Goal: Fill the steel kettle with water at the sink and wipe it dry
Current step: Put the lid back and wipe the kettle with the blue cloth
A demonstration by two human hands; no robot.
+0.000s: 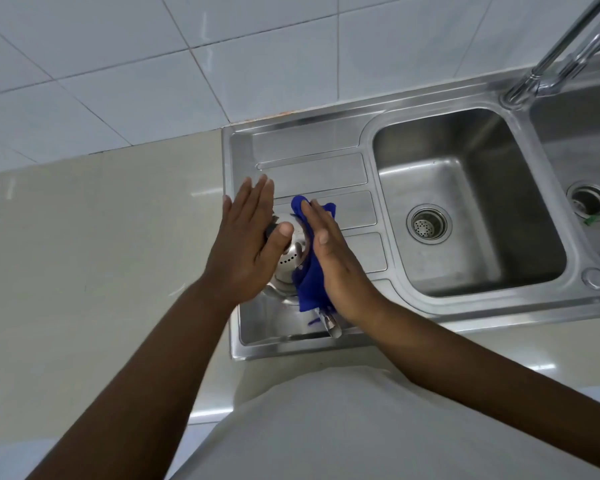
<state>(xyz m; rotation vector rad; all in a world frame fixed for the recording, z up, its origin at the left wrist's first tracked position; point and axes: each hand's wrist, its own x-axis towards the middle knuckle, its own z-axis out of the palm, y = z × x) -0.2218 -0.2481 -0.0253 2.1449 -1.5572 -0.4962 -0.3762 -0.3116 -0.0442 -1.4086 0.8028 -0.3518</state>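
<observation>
2 flat hands, left hand (246,244) and right hand (333,258), press blue cloth (309,282) against steel kettle (288,261) on drainboard (312,174).

On the drainboard (312,174), both flat hands sandwich the steel kettle (289,261), the right hand (333,261) pressing a blue cloth (310,282) against it.

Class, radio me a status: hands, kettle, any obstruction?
Left hand flat, steadying steel kettle on drainboard. Right hand pressing blue cloth against it. Nothing obstructing.
</observation>
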